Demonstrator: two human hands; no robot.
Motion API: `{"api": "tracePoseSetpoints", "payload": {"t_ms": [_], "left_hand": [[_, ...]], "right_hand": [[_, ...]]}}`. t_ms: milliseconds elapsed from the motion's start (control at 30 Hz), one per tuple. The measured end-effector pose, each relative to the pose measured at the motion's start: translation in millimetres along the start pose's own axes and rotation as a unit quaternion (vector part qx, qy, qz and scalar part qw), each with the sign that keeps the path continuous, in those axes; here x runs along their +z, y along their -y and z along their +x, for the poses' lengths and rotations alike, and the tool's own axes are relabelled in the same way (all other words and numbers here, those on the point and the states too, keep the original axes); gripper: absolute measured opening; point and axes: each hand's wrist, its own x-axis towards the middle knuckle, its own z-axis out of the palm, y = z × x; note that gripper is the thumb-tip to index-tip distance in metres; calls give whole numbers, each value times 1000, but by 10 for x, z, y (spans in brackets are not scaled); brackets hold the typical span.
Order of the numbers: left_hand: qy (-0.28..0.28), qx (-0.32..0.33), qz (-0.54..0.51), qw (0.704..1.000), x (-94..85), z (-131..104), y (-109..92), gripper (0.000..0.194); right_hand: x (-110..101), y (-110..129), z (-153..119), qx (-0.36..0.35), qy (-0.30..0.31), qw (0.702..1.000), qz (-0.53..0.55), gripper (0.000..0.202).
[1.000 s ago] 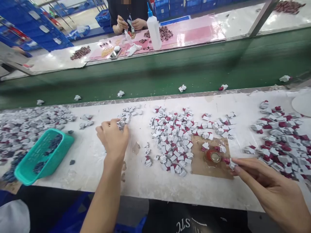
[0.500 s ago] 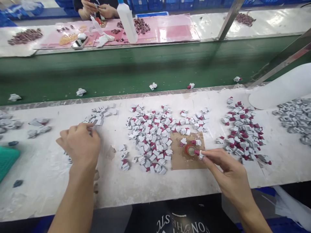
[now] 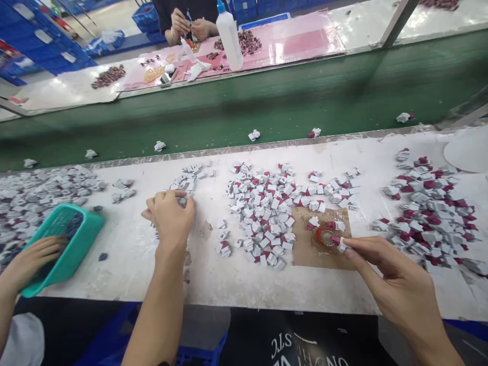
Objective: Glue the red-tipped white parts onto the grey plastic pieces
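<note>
At the far left of the table [image 3: 129,274], a co-worker's hand [image 3: 40,256] reaches into a teal basket [image 3: 84,246] containing dark pieces. A broad heap of grey-white pieces [image 3: 49,188] lies behind the basket; a single dark piece [image 3: 102,256] lies to its right. Next, the left hand [image 3: 170,213] is positioned palm down, fingers curled and thumb near the index finger, at the near edge of a grey-white cluster [image 3: 194,175]. Whether it grips a piece cannot be determined. Right of this hand, the central pile [image 3: 263,213] consists of white pieces with magenta parts. A brown cardboard sheet [image 3: 308,254] adjoins the pile on the right and carries a round red-rimmed dish [image 3: 319,236], with two loose pieces behind it. The right hand [image 3: 396,279] grips a white-and-magenta piece [image 3: 342,246] between thumb and index finger, magenta end directed left, at the right side of the dish; contact cannot be confirmed. Further right is a second magenta-and-white heap [image 3: 430,213], with a white rounded object [image 3: 467,150] behind its right side.
</note>
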Motion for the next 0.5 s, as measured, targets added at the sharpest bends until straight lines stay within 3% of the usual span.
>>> {"api": "tracePoseSetpoints", "payload": {"t_ms": [133,267,400,500], "left_hand": [[28,9,-44,999,-6,-140,-101,10],[76,36,-106,991,-52,-352,-200,17],[105,38,-166,980,-65,-432,-206,24],[121,5,-195,973,-36,-392,-170,32]], "right_hand": [[-12,32,20,34,-20,998,41,12],[-9,1,76,108,-45,984,132,6],[5,-64,144,204,-68,938,271,26],[7,-77,198,244,-46,904,348,31]]}}
